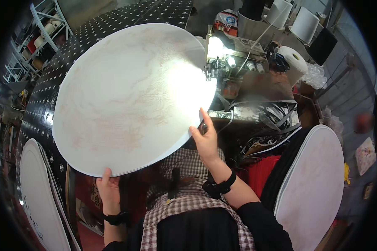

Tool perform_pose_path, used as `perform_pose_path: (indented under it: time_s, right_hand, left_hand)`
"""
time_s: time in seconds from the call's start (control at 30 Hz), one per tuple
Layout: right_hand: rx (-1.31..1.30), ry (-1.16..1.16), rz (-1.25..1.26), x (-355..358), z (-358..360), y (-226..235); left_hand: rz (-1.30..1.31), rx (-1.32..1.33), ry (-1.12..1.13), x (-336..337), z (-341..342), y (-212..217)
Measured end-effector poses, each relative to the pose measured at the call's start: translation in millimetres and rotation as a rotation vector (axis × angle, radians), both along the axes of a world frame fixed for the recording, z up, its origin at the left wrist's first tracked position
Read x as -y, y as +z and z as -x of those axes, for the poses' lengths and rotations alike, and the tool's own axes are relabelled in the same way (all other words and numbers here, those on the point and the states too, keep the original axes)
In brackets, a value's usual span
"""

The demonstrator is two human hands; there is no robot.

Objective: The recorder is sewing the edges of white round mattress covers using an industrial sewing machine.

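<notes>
A large oval mat (113,100), pale with faint pinkish-brown patterning, lies over the black table. Its right edge runs under the lit head of an overedge sewing machine (228,54). My left hand (108,190) grips the mat's near edge, thumb on top and fingers beneath. At the lower right edge, my right hand (206,140) pinches the rim between thumb and fingers, a little below the machine's needle area. Glare from the lamp washes out the mat's surface beside the needle.
Thread cones (304,25) stand behind the machine. A stack of oval mats (312,184) leans at my right, and more mats (42,192) stand at my left. The black table (86,39) is dotted with metal studs. Grey binding strips (276,117) lie tangled beside the machine.
</notes>
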State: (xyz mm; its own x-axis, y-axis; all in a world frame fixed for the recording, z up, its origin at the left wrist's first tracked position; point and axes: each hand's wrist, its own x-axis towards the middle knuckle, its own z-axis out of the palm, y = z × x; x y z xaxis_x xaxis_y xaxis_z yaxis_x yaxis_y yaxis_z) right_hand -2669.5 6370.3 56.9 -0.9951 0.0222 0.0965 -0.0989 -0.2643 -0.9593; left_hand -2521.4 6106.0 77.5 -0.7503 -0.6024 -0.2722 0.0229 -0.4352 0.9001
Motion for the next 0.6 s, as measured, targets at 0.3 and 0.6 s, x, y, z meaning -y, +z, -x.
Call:
perform_pose_path:
  time_s: [0.3, 0.6]
  right_hand:
    - [-0.028, 0.023, -0.037, 3.0, -2.7, 1.1]
    - [-0.091, 0.125, -0.236, 17.8, -29.2, 11.0]
  left_hand:
    - [-0.149, -0.134, 0.149, -5.8, 4.6, -11.9]
    - [-0.066, -0.075, 0.009, -17.5, -4.2, -7.5]
